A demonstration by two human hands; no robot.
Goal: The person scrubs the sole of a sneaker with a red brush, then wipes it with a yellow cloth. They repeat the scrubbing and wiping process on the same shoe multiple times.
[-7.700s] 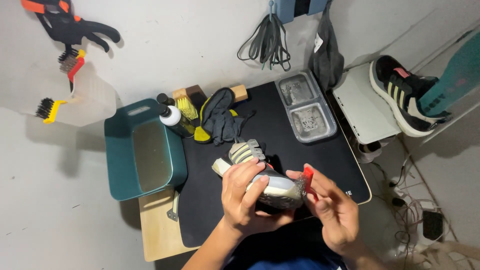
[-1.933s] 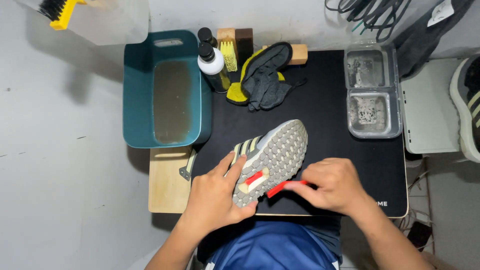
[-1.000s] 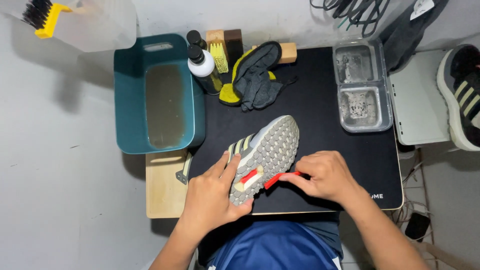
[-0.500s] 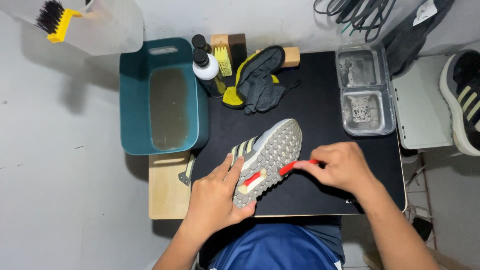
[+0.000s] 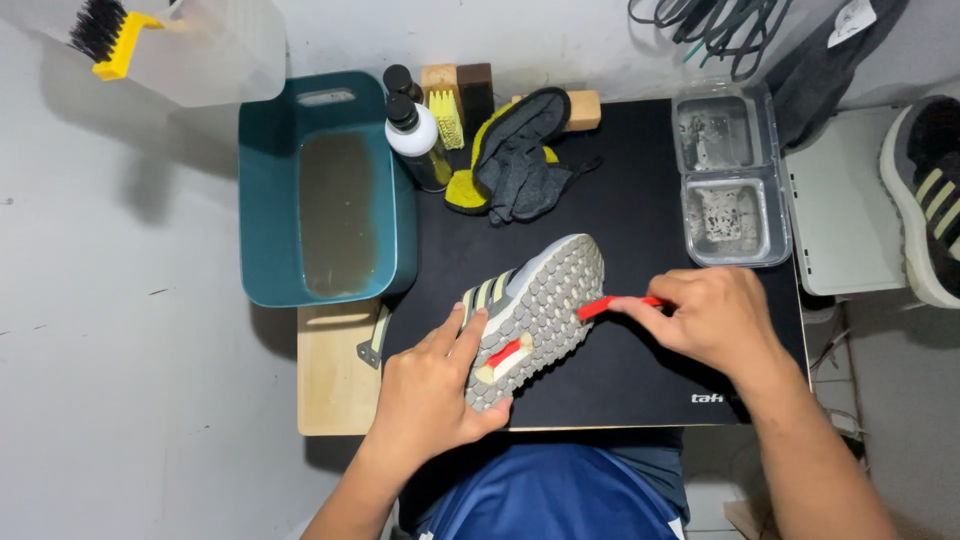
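Note:
A grey sneaker (image 5: 540, 300) with pale yellow stripes lies sole up on the black mat (image 5: 620, 220). Its studded grey sole has a red insert near the heel. My left hand (image 5: 430, 390) grips the heel end and holds the shoe tilted on its side. My right hand (image 5: 705, 320) pinches a thin red pick tool (image 5: 615, 306), whose tip touches the right edge of the sole near the toe.
A teal tub (image 5: 330, 200) of murky water stands at the left. Behind the shoe are a white bottle (image 5: 415, 135), brushes, and a dark cloth (image 5: 520, 160) over a yellow sponge. Two clear trays (image 5: 730, 180) sit right; another sneaker (image 5: 925, 200) lies at the far right.
My right hand has drawn the red tool from the middle of the sole out to its right edge near the toe. My left hand keeps the shoe in place.

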